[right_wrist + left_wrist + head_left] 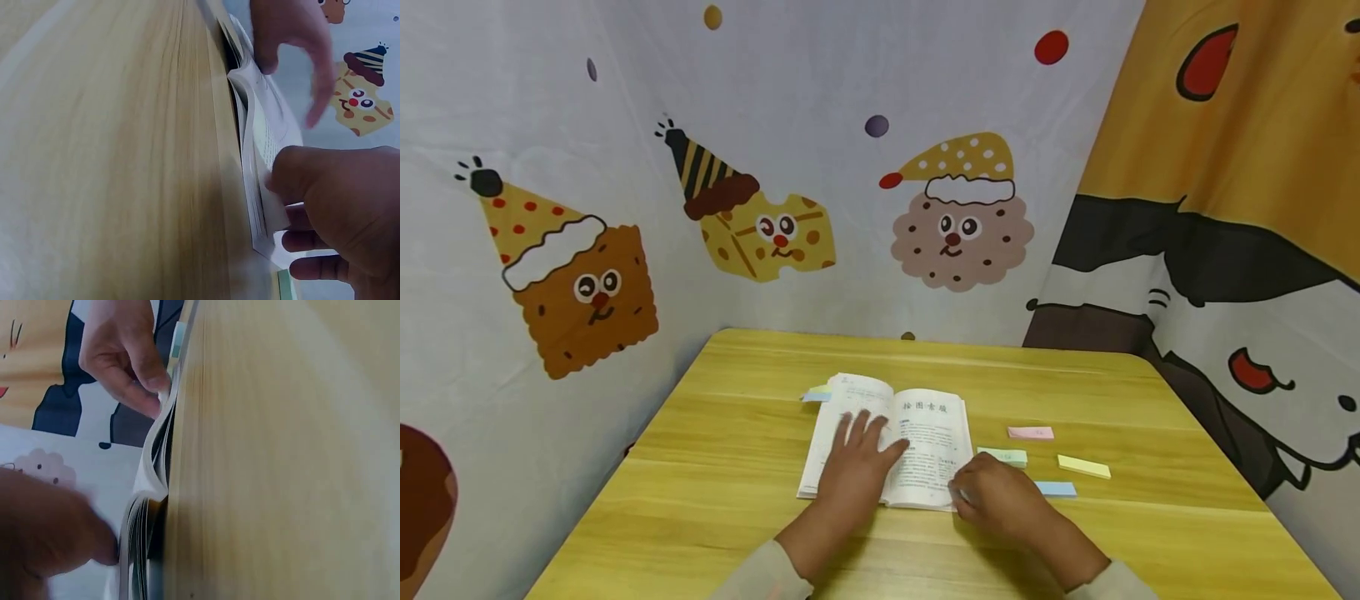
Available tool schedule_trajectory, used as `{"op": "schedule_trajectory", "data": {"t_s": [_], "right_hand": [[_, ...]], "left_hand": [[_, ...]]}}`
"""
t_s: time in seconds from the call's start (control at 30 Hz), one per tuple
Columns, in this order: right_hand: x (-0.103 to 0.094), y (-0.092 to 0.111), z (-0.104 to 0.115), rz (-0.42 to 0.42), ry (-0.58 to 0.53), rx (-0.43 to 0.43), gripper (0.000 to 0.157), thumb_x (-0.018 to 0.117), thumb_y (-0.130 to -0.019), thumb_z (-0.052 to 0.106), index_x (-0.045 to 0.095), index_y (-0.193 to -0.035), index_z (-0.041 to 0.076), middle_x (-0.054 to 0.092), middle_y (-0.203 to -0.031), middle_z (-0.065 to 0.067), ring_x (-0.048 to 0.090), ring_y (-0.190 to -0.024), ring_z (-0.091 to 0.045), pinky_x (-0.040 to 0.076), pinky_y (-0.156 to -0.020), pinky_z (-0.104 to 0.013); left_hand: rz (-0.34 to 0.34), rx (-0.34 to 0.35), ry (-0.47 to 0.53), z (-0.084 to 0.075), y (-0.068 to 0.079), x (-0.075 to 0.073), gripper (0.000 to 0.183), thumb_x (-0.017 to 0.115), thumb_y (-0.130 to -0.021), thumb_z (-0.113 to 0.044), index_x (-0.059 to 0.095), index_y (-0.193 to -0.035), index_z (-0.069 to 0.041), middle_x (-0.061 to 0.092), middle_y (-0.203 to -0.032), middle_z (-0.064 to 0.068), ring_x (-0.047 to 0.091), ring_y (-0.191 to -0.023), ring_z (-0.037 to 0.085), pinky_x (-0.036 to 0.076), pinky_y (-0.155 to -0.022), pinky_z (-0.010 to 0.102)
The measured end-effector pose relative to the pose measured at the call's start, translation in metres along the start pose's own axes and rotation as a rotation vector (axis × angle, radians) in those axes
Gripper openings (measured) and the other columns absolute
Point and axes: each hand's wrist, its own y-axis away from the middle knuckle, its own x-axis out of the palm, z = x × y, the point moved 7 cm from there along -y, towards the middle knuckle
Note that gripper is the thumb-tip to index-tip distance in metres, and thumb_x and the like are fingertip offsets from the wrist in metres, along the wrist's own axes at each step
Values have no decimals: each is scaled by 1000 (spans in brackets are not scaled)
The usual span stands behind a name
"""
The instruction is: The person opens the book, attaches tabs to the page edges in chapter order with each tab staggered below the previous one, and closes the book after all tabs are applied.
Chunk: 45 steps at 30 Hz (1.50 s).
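Note:
An open book (928,450) with Chinese text lies on the wooden table. My left hand (853,471) rests on its left page, fingers spread and thumb reaching across the gutter. At the lower right corner of the right page, my right hand (996,496) pinches the page edge between thumb and fingers. The right wrist view shows that page (265,134) bowed up slightly, the right thumb on top. Seen from the left wrist, the right hand (125,356) grips the far edge of the book. Pale green and blue tabs (817,394) stick out past the book's upper left edge.
Right of the book lie pads of narrow sticky notes: pink (1030,432), green (1009,457), yellow (1084,467) and blue (1057,489). The right hand is close to the green and blue ones. A cartoon-printed cloth (850,317) hangs behind the wooden table (752,367).

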Motion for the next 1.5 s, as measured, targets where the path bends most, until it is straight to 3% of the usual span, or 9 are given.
{"op": "schedule_trajectory", "data": {"t_s": [0.13,0.43,0.63,0.8,0.9,1.03,1.17,1.33,1.5], "right_hand": [[-3,-1,4,-45,75,-70,20,65,-74,9,59,-66,27,49,-68,20,47,-70,-4,42,-60,-24],[-23,1,7,-285,158,-75,20,78,-71,11,62,-77,21,55,-91,11,50,-91,-8,48,-67,-23],[-25,5,3,-374,118,76,35,82,-71,25,50,-87,18,49,-95,5,46,-74,-8,41,-52,-21],[-6,7,-1,-206,22,101,34,78,-75,31,60,-101,19,59,-102,8,56,-84,-6,49,-66,-27],[5,7,0,-73,-1,70,34,75,-79,32,64,-107,17,61,-104,7,57,-94,-9,49,-78,-33],[8,7,-1,-3,-8,51,31,74,-80,32,66,-105,16,62,-99,7,57,-93,-10,49,-80,-34],[3,6,0,-6,-12,13,21,71,-82,24,70,-101,15,64,-98,8,58,-88,-8,50,-75,-32],[1,3,-2,-15,-19,16,17,65,-80,8,72,-92,17,64,-92,12,56,-81,-3,49,-66,-27],[-2,2,-3,-129,44,65,20,74,-75,11,60,-81,24,56,-97,15,51,-93,-4,48,-68,-25]], "left_hand": [[77,153,65,-14,5,8,44,68,-79,-11,65,-116,-35,54,-115,1,45,-107,24,40,-92,41],[171,78,172,-16,4,14,41,57,-83,-59,67,-112,-32,53,-117,3,43,-109,27,37,-93,45],[133,70,144,-15,3,14,31,58,-86,-53,67,-107,-32,55,-113,2,44,-106,26,38,-89,45],[144,15,180,-9,3,14,37,55,-89,-44,63,-119,-23,57,-116,2,48,-108,25,40,-90,41],[111,-113,303,0,2,10,55,54,-88,-36,47,-136,-12,59,-114,5,55,-101,23,46,-80,37],[-68,-303,460,15,4,-1,78,57,-85,-26,17,-149,-9,56,-112,15,59,-89,26,49,-63,36],[-190,-361,326,24,6,-9,90,64,-79,-13,11,-152,-17,39,-129,22,47,-111,36,50,-61,34],[-104,-245,81,19,3,-5,73,72,-76,-6,44,-139,-30,27,-143,19,17,-135,43,32,-98,52],[37,0,89,-3,3,3,27,65,-84,-15,67,-108,-28,52,-120,4,41,-118,28,29,-100,50]]}}
